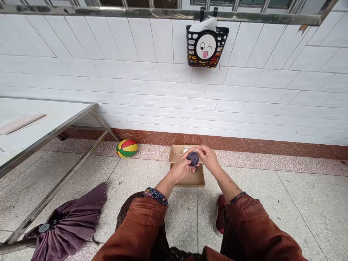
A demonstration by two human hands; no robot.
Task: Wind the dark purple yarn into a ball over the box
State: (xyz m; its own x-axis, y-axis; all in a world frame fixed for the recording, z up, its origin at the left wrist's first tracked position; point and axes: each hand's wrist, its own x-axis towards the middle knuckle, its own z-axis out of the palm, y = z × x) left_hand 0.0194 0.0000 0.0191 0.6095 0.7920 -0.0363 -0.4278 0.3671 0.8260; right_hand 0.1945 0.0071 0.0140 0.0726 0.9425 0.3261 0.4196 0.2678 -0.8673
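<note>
A dark purple bundle of yarn (193,158) sits in my left hand (182,168), whose thumb and fingers close round it over the cardboard box. At the bundle's upper right edge, my right hand (207,158) pinches with thumb and fingertips; what lies between them is too small to make out. Below and behind both hands is the open brown cardboard box (190,180) on the floor, its lid side towards the wall. White string (186,149) lies in the far part of the box, partly covered by my hands.
A striped ball (127,148) rests by the wall at left. Nearer lies a folded purple umbrella (78,221) beside a metal-framed table (62,116). A black basket (193,58) hangs from the window bars (152,13). My shoe (220,215) is right of the box.
</note>
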